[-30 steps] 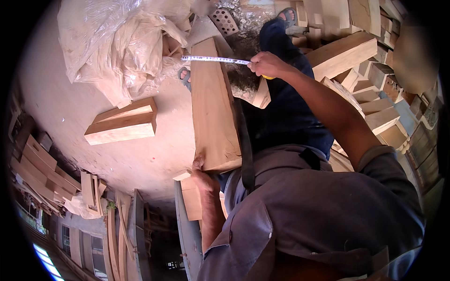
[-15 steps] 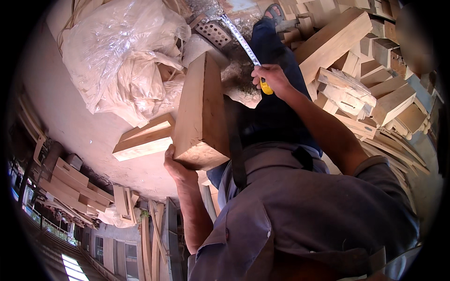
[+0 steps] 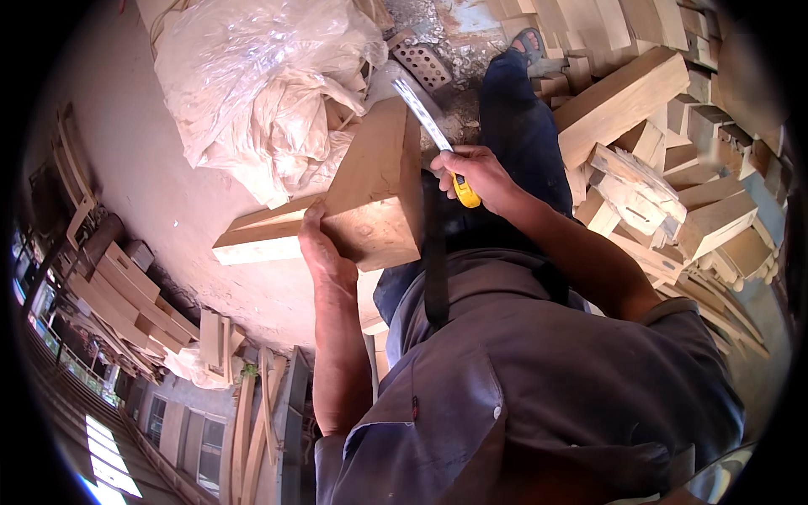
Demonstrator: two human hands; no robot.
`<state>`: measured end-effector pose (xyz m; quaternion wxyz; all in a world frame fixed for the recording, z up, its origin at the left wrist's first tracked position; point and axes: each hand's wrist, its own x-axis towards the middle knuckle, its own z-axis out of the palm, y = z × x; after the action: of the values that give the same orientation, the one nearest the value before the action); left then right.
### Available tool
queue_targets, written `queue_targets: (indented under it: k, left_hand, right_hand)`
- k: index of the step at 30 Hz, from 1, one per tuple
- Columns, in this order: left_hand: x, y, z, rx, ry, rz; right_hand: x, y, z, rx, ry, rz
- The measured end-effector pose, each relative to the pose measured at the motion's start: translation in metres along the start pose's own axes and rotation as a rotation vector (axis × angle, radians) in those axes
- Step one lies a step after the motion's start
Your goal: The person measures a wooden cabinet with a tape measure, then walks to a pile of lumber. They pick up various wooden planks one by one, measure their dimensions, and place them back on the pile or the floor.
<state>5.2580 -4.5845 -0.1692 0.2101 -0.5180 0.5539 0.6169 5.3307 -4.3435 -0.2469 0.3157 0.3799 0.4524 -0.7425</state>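
A thick wooden beam (image 3: 379, 181) lies tilted in front of my body, its squared end face toward me. My left hand (image 3: 324, 244) grips the left edge of that end, thumb on the wood and the other fingers mostly hidden behind it. In my right hand (image 3: 481, 175), just right of the beam, is a yellow tape measure (image 3: 465, 192). Its white blade stretches out away from me and slightly left, alongside the beam's far part. Whether the blade touches the wood I cannot tell.
Wooden wedge-like offcuts (image 3: 261, 236) lie left of the beam, below a heap of clear plastic sheeting (image 3: 261, 101). A perforated brick (image 3: 423, 67) sits beyond. Stacked timber (image 3: 623, 105) crowds the right side, near my sandalled foot (image 3: 528, 44). More boards (image 3: 126, 290) lie far left.
The beam has turned and tipped, so more of its near end face shows. My right hand has come closer to the beam with the tape measure, and less blade shows.
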Motion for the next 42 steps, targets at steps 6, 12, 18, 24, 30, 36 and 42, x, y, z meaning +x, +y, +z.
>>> queue_targets:
  k: [6,12,18,24,30,36,42]
  left_hand:
    - [0.001,-0.009,-0.027,0.045,-0.310,0.038]
    - [-0.005,-0.033,-0.053,0.153,-0.737,0.345]
    - [0.045,-0.076,-0.046,0.385,-0.557,0.495]
    - [0.034,-0.068,-0.064,0.099,-0.680,0.212]
    - [0.010,-0.067,-0.102,-0.150,-0.648,-0.337]
    - [0.045,-0.122,-0.111,-0.220,-0.717,-0.398]
    - [0.034,-0.151,-0.127,-0.177,-0.741,-0.537]
  right_hand:
    - [-0.040,0.000,0.053,-0.013,0.053,-0.003]
    - [-0.108,-0.001,0.103,-0.424,0.214,-0.279]
    - [-0.084,0.005,0.119,-0.941,0.405,-0.415]
    - [-0.078,0.010,0.112,-0.834,0.287,-0.394]
    - [-0.097,0.042,0.100,-0.800,0.294,-0.411]
    - [-0.121,0.105,0.095,-0.703,0.248,-0.410]
    - [-0.144,0.170,0.082,-0.721,0.283,-0.397]
